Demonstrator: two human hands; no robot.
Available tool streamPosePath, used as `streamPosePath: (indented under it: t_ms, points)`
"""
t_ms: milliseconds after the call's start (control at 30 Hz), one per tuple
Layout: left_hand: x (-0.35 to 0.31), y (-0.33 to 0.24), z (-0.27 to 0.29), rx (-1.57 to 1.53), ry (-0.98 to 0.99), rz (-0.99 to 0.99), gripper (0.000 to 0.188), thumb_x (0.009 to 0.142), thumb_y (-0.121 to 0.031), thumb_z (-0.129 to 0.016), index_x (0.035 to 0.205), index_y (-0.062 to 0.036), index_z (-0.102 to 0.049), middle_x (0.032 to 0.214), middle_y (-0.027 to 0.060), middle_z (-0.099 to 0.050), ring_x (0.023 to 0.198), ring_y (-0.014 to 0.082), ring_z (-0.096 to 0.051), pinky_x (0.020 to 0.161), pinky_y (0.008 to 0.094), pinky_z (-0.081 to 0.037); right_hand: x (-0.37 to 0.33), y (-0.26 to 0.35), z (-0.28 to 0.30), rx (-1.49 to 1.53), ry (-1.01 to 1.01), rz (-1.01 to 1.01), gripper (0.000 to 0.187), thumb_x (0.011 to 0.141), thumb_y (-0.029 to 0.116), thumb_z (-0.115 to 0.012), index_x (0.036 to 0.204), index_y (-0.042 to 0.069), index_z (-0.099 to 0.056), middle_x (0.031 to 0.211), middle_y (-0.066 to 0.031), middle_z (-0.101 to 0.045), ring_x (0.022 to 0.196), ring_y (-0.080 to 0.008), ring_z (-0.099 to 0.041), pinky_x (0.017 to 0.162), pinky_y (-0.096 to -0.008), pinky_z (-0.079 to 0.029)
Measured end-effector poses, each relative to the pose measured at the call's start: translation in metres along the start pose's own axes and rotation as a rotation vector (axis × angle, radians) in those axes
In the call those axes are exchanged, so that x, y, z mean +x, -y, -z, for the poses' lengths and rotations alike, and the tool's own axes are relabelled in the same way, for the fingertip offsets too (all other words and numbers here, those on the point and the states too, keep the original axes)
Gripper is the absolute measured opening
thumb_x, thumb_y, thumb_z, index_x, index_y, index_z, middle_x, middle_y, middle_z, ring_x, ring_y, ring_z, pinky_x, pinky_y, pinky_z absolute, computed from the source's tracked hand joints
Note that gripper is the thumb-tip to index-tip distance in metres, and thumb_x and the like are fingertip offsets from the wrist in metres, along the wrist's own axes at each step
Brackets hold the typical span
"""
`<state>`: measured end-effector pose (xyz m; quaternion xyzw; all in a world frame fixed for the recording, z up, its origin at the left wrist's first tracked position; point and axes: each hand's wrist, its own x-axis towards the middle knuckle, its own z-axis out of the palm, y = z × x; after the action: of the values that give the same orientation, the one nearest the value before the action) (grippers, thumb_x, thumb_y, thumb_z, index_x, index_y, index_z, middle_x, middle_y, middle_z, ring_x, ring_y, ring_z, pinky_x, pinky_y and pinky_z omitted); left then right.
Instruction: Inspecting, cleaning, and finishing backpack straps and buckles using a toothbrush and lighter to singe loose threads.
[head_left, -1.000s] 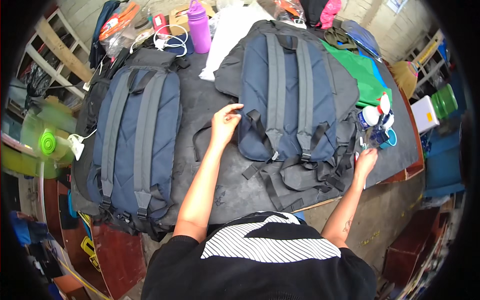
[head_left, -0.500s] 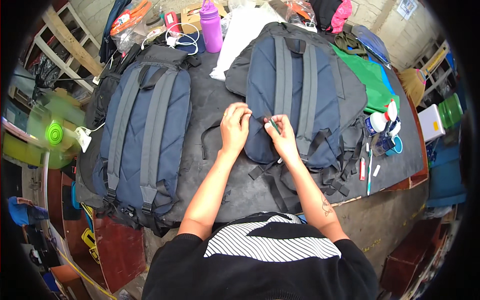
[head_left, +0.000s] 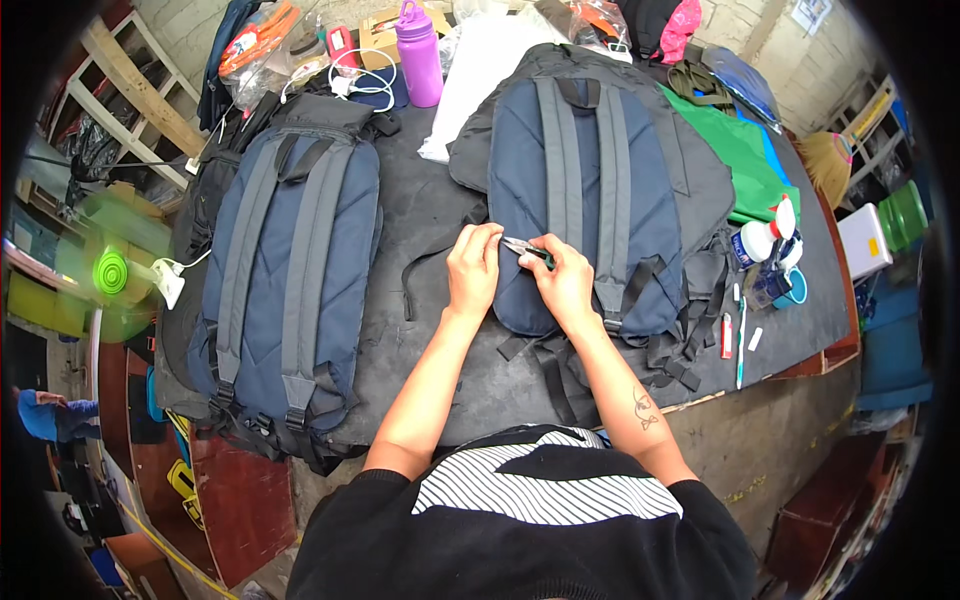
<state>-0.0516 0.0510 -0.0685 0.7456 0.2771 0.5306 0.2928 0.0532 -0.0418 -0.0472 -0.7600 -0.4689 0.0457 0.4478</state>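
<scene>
R hand (head_left: 562, 282) pinches snips (head_left: 516, 245), prob light, stiff, best held by handles. L hand (head_left: 472, 272): fingertips pressed together, soft-looking backpack (head_left: 590, 190) alongside

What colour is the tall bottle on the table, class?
The bottle is purple, clearest in the head view.

A pale, rough wall (head_left: 765, 35), brightly lit, runs across the top of the frame, with a sheet of paper (head_left: 812, 12) on it at upper right. At upper left stands a whitish slatted rack (head_left: 125, 129), crossed by a bare wooden board (head_left: 145, 90). A black-topped table (head_left: 415, 200) spans the centre. Grey-brown floor (head_left: 745, 430) shows at lower right, beside a dark red box (head_left: 825, 510); a dark red panel (head_left: 240, 505) stands at lower left.
</scene>
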Motion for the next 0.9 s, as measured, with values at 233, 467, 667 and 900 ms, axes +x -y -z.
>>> streamPosePath:
  t_ms: [233,467,667,900]
  points:
    - [-0.001,0.003,0.001,0.041,-0.001,-0.042,0.009,0.084,0.003,-0.059,0.092,0.0004,-0.062,0.084,0.0115,-0.06,0.071,0.022,-0.062,0.062,0.031,-0.049,0.003,0.004,-0.004,-0.077,-0.092,0.18,0.017,0.075,0.015,-0.069,0.084,0.003,-0.061,0.076,-0.0118,-0.065,0.072,-0.0292,-0.063,0.064,-0.0379,-0.049]
    - [0.001,0.003,-0.003,0.01,-0.131,0.042,0.004,0.088,0.002,-0.054,0.089,0.0015,-0.057,0.084,0.0101,-0.057,0.069,0.0184,-0.059,0.06,0.0295,-0.047,0.009,0.007,-0.001,0.034,0.003,-0.104,0.019,0.077,0.019,-0.07,0.085,0.004,-0.061,0.074,-0.0134,-0.065,0.066,-0.0301,-0.063,0.061,-0.0386,-0.048]
    - [-0.001,0.005,-0.011,-0.088,-0.169,0.233,0.006,0.092,0.0,-0.047,0.088,0.0007,-0.051,0.085,0.0074,-0.05,0.062,0.0127,-0.053,0.055,0.0257,-0.045,0.02,0.017,-0.002,-0.099,0.026,0.074,0.025,0.075,0.023,-0.071,0.091,0.004,-0.063,0.078,-0.0149,-0.065,0.074,-0.0313,-0.065,0.065,-0.0387,-0.048]
    - [0.0,0.002,-0.008,-0.096,-0.116,0.237,0.003,0.091,0.001,-0.046,0.091,0.0003,-0.049,0.09,0.0106,-0.046,0.064,0.0179,-0.049,0.061,0.0304,-0.044,0.03,0.014,-0.009,-0.272,0.004,0.293,0.015,0.075,0.016,-0.068,0.078,0.005,-0.057,0.071,-0.0126,-0.062,0.067,-0.0294,-0.062,0.061,-0.0413,-0.047]
